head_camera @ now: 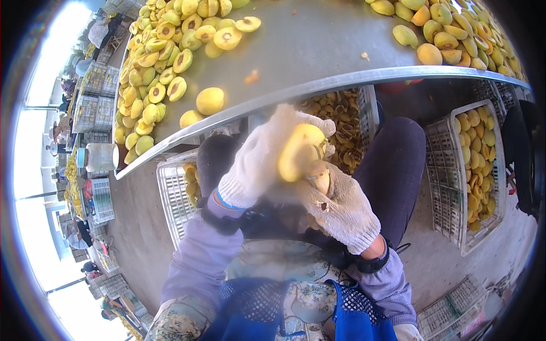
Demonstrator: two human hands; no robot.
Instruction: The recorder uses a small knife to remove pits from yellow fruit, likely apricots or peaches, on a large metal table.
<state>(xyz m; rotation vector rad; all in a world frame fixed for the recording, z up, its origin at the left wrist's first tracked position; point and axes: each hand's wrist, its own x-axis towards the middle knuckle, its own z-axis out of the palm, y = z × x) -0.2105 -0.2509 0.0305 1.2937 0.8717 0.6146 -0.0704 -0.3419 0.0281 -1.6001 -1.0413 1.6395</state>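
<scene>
Both hands wear white knit gloves and are close together over the lap. My left hand (264,153) grips a yellow stone fruit (300,149), apparently a peach or an apricot; that hand is partly blurred. My right hand (341,204), its glove worn through in a small hole, is closed on a small tool (320,177) with a wooden-looking part, held against the fruit. The tool's exact kind cannot be told. Just beyond the hands, a crate under the table holds many brownish-yellow fruit pieces (341,123).
A metal table (315,47) carries piles of halved fruit (158,68) at left and more fruit (452,34) at right. Plastic crates with fruit stand by the left knee (170,196) and at right (437,170). A lidded jar (100,157) is beyond the left corner. Several people are far left.
</scene>
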